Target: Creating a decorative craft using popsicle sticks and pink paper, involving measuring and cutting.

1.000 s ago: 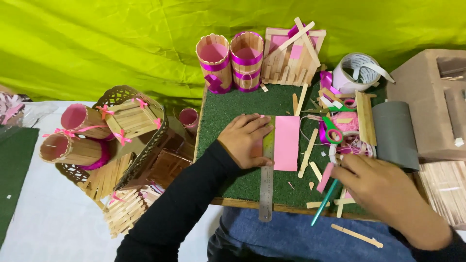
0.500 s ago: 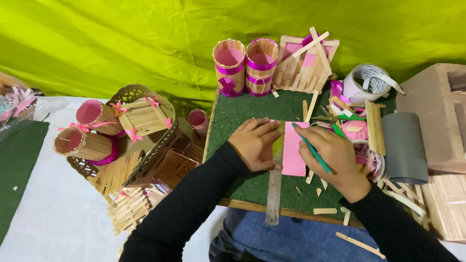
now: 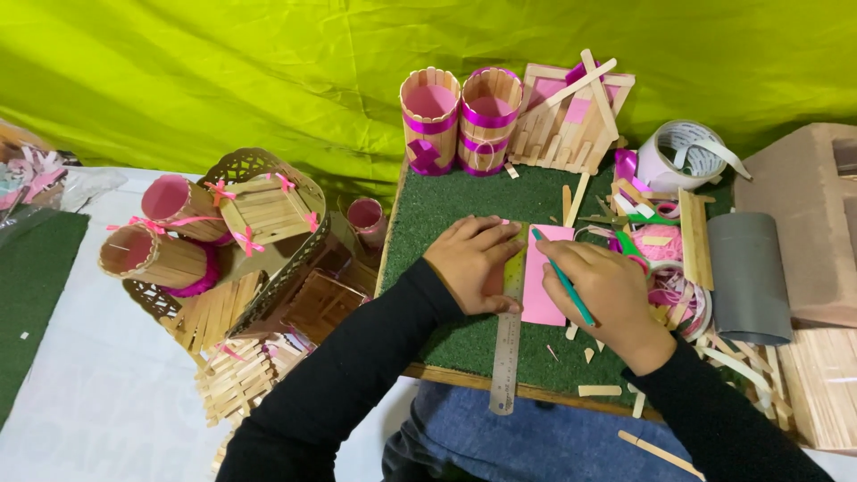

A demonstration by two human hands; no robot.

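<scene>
Near front edge of green board [image 3: 446,344], steel ruler [image 3: 509,344] was pinned flat by left hand [image 3: 471,264], fingers spread — teal pen [image 3: 564,278] gripped in closed right hand [image 3: 607,295], tip at pink card [image 3: 542,281] beside ruler. Marking judged underway; steady ruler needed next.

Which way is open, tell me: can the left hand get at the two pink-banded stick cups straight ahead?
Probably yes: bare green mat lies between the left hand and the stick cups, though that hand presses the ruler.
</scene>
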